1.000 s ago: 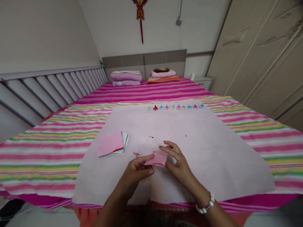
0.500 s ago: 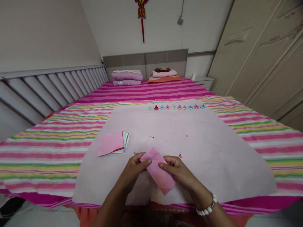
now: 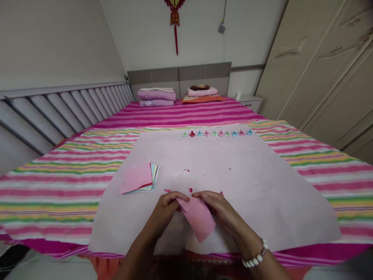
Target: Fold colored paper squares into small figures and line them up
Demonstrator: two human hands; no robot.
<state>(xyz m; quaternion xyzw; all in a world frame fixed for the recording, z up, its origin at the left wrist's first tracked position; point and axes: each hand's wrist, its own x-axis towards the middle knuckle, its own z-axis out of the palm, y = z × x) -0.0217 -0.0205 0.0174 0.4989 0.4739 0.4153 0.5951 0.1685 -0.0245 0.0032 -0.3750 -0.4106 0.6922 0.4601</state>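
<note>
A sheet of pink paper (image 3: pixel 198 221) is held between both hands just above the light mat, its far edge bent over and its near corner pointing toward me. My left hand (image 3: pixel 169 206) pinches the left end of that edge between thumb and fingers. With thumb and fingertips, my right hand (image 3: pixel 218 206) grips the far right edge; a white beaded bracelet is on that wrist. Beyond the paper lie small pink and red scraps (image 3: pixel 190 189). Left of my hands rests a stack of coloured paper (image 3: pixel 136 179), pink on top.
Across the far side of the light mat (image 3: pixel 262 194) runs a row of several small folded paper shapes (image 3: pixel 214 133). Beneath the mat is a striped bedsheet (image 3: pixel 67 175). Folded bedding (image 3: pixel 156 94) sits by the headboard, and a metal railing (image 3: pixel 72 101) borders the left.
The pink paper's far corner has been folded down toward me, uncovering a red scrap behind it. My right hand has moved from the paper's middle to its far edge.
</note>
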